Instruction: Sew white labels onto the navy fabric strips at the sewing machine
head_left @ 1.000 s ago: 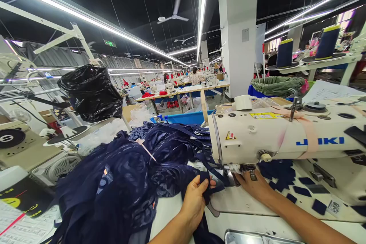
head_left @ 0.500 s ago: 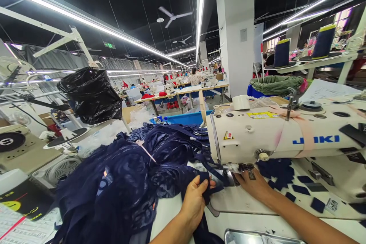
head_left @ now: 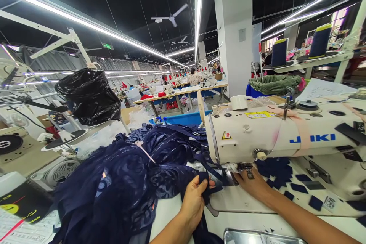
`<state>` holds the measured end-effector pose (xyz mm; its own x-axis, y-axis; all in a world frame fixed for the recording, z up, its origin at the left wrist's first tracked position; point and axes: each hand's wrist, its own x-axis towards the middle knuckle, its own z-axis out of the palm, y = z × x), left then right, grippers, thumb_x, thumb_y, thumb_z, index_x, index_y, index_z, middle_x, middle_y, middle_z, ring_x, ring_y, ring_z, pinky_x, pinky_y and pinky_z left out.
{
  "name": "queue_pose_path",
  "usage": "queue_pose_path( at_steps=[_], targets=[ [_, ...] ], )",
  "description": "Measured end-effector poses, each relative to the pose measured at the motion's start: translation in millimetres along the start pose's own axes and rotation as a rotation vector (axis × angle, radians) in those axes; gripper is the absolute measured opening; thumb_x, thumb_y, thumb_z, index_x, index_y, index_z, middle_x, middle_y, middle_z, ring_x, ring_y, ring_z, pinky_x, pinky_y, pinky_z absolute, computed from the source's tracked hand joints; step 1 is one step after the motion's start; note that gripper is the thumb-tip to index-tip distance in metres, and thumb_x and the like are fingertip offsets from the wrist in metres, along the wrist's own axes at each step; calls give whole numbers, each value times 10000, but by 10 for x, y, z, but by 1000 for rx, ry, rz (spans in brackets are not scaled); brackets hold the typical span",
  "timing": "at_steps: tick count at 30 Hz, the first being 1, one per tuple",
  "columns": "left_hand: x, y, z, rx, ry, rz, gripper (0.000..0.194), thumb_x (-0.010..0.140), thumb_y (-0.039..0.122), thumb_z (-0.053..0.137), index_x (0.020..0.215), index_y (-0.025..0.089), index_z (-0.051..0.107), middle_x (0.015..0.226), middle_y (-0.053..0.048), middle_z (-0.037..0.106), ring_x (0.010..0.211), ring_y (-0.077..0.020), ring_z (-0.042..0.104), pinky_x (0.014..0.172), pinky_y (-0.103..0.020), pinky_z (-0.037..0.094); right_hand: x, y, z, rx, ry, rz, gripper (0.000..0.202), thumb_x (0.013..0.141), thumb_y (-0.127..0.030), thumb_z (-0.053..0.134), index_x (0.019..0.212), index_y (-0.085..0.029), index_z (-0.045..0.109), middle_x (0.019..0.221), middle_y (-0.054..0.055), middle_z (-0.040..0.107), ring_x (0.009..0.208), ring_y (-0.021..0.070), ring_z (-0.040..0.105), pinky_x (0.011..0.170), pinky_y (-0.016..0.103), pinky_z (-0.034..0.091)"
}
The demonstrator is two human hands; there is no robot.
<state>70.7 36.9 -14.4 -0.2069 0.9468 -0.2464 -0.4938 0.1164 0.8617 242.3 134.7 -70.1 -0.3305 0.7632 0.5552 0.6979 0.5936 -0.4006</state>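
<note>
My left hand (head_left: 194,200) pinches a fold of navy fabric (head_left: 203,177) between thumb and fingers, just left of the needle area of a white sewing machine (head_left: 268,133). The fabric runs into a large heap of navy garments (head_left: 122,183), some of it sheer or patterned, with a pale pink tie (head_left: 145,150) across it. My right hand (head_left: 254,187) reaches under the machine head, close beside the presser foot. Its fingertips are hidden by machine parts, so I cannot see what they hold.
Small navy cut pieces (head_left: 299,188) lie on the machine bed at the right. A metal tray (head_left: 257,237) sits at the front edge. A black plastic bag (head_left: 88,97) hangs at the left. Navy thread cones (head_left: 318,42) stand at the upper right.
The whole view has shifted slightly. Both hands stay in nearly the same place at the machine, and the left keeps its pinch on the fabric.
</note>
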Motion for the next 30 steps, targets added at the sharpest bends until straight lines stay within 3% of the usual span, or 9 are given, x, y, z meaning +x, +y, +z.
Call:
queue_pose_path(
  at_steps=[13, 23, 27, 30],
  targets=[
    [-1, 17, 0, 25, -3, 6, 319, 477, 307, 806, 677, 137, 626, 616, -30, 615, 606, -146, 549, 599, -246, 379, -4, -5, 9, 0, -5, 33, 188, 742, -177, 393, 797, -183, 572, 835, 110, 613, 850, 257, 584, 745, 383, 466],
    [-23, 27, 17, 0, -5, -8, 419, 351, 367, 849, 629, 146, 626, 586, -18, 624, 575, -126, 535, 557, -224, 361, -23, 92, 118, -29, -16, 29, 256, 774, -253, 353, 752, -142, 583, 821, 119, 622, 809, 244, 583, 750, 377, 459],
    [-9, 5, 43, 7, -4, -1, 410, 377, 360, 839, 653, 146, 625, 593, -17, 620, 574, -124, 539, 543, -217, 368, -14, 82, 112, -33, -32, 48, 231, 761, -232, 377, 754, -149, 592, 801, 118, 624, 795, 243, 578, 740, 373, 461],
    [86, 80, -31, 110, -14, 27, 373, 449, 393, 792, 685, 160, 621, 590, -12, 619, 577, -136, 546, 540, -225, 396, 16, 64, 115, 19, -5, 30, 205, 746, -189, 393, 758, -163, 596, 819, 109, 626, 827, 240, 563, 770, 378, 451]
  ],
)
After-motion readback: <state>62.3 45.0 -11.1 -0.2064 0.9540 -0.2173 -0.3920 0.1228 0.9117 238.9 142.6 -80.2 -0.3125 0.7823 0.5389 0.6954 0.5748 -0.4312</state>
